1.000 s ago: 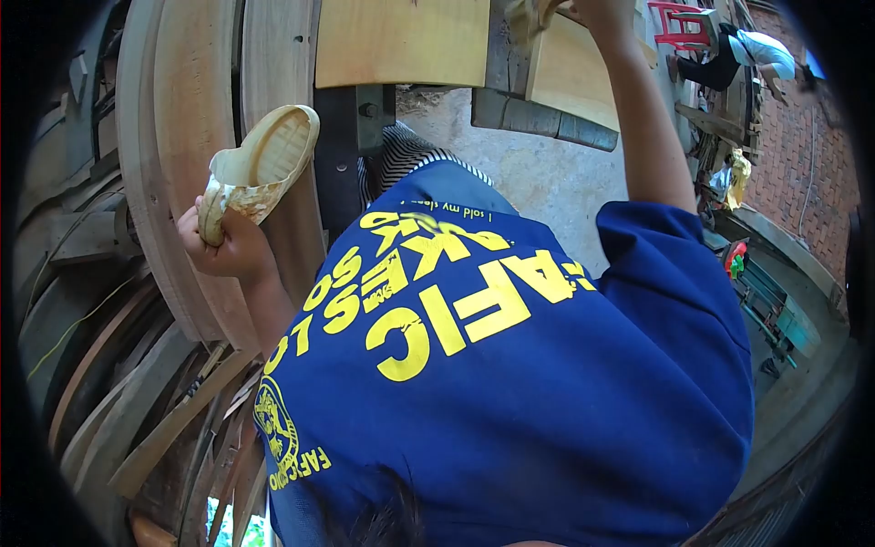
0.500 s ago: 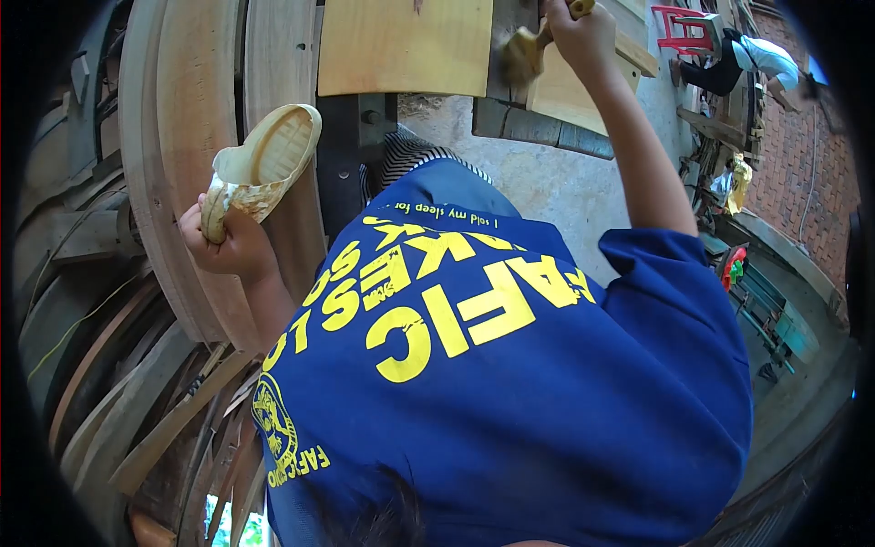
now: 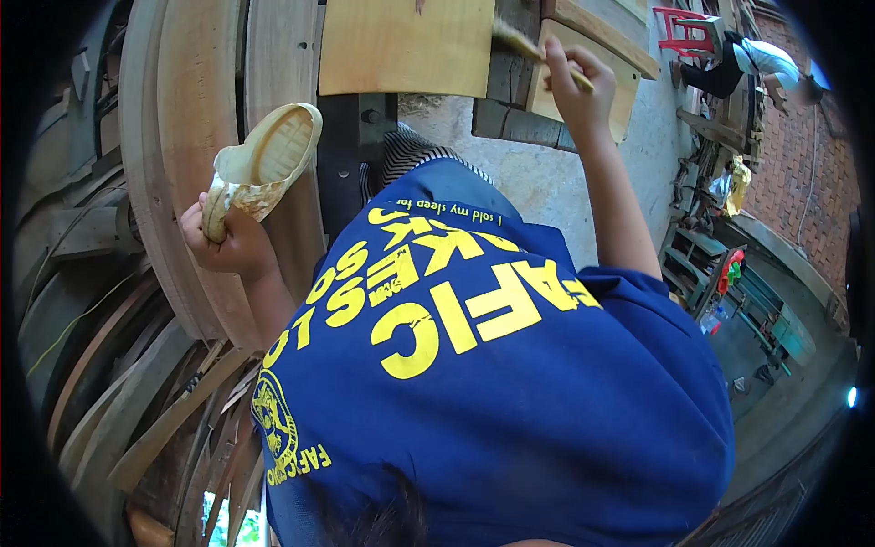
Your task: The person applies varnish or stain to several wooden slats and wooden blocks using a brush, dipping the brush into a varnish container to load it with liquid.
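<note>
My left hand (image 3: 228, 242) is closed round the end of a cut-open pale plastic container (image 3: 273, 164), whose hollow side faces up. My right hand (image 3: 581, 91) grips the handle of a brush (image 3: 519, 41) near the top of the view. The brush's bristles are at the right edge of a smooth yellowish wooden board (image 3: 406, 46). Darker planks (image 3: 515, 77) lie beside that board, and a light wooden piece (image 3: 620, 96) lies behind my right hand.
Long planks (image 3: 196, 137) run along the left, with stacked wood strips (image 3: 155, 428) below. At the upper right are a person (image 3: 766, 59) bending over, a red stool (image 3: 674, 32) and a brick wall (image 3: 811, 173). A green machine (image 3: 775, 324) stands at the right.
My right hand has moved down slightly, and the brush has swung left, so its bristles are now by the yellowish board's edge. My left hand and the container have stayed in place.
</note>
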Demonstrator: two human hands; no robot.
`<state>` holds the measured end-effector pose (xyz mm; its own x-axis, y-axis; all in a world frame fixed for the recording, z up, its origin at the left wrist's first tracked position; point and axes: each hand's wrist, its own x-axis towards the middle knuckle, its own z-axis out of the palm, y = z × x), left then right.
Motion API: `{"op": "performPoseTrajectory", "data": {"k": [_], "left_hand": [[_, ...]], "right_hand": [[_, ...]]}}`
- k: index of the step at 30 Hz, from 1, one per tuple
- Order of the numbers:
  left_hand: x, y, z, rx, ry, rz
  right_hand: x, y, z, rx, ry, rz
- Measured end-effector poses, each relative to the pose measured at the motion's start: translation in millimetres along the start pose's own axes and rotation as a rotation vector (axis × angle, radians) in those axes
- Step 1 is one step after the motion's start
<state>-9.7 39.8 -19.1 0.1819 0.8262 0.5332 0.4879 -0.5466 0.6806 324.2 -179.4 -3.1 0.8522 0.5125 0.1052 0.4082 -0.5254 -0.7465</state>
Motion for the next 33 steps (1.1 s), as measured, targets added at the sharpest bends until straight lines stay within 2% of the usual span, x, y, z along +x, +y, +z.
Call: {"op": "performPoseTrajectory", "data": {"k": [1, 2, 4, 5, 7, 8, 9, 11, 13, 15, 16, 17, 20, 21, 24, 25, 27, 30, 32, 33], "left_hand": [[0, 0, -1, -0.026, -0.017, -0.019], [1, 0, -1, -0.025, -0.012, -0.016], [1, 1, -2, -0.030, -0.034, -0.032], [1, 1, -2, -0.033, -0.035, -0.030], [2, 0, -1, -0.038, -0.031, -0.038], [1, 0, 0, -0.037, -0.029, -0.039], [1, 0, 0, -0.041, -0.026, -0.034], [1, 1, -1, -0.048, -0.030, -0.028], [0, 1, 0, -0.073, -0.032, -0.092], [1, 2, 0, -0.068, -0.043, -0.112], [0, 2, -1, -0.058, -0.054, -0.132], [0, 1, -2, -0.053, -0.049, -0.135], [0, 0, -1, -0.065, -0.045, -0.081], [0, 2, 0, -0.069, -0.036, -0.092], [0, 2, 3, -0.102, -0.017, -0.121], [0, 1, 3, -0.131, -0.017, -0.138], [1, 3, 2, -0.125, -0.022, -0.101], [2, 1, 3, -0.114, -0.026, -0.016], [3, -2, 3, -0.105, -0.025, 0.031], [2, -3, 3, -0.107, -0.028, 0.033]], "right_hand": [[-9, -4, -7, 0.023, -0.058, 0.090], [-11, -13, -18, 0.027, -0.058, 0.086], [-4, -36, -45, 0.047, -0.318, 0.329], [1, -38, -55, 0.047, -0.314, 0.329], [14, -41, -67, 0.248, -0.248, 0.319], [20, -42, -66, 0.194, -0.133, 0.209], [24, -39, -61, 0.194, -0.134, 0.211], [35, -25, -46, 0.263, -0.024, 0.034], [37, 12, -28, 0.385, -0.065, 0.079], [17, 17, -13, 0.395, -0.011, 0.060], [3, 2, -14, 0.416, -0.028, 0.168], [-4, -8, -20, 0.418, -0.035, 0.166], [-13, -24, -50, 0.279, -0.246, 0.440], [-13, -28, -56, 0.280, -0.244, 0.437], [-3, -40, -58, 0.349, -0.024, 0.248], [4, -43, -49, 0.350, -0.023, 0.249], [24, -45, -23, 0.500, 0.103, -0.024], [40, -61, 11, 0.639, 0.067, -0.013], [44, -68, 14, 0.289, -0.291, 0.127], [44, -80, 9, 0.290, -0.297, 0.122]]}}
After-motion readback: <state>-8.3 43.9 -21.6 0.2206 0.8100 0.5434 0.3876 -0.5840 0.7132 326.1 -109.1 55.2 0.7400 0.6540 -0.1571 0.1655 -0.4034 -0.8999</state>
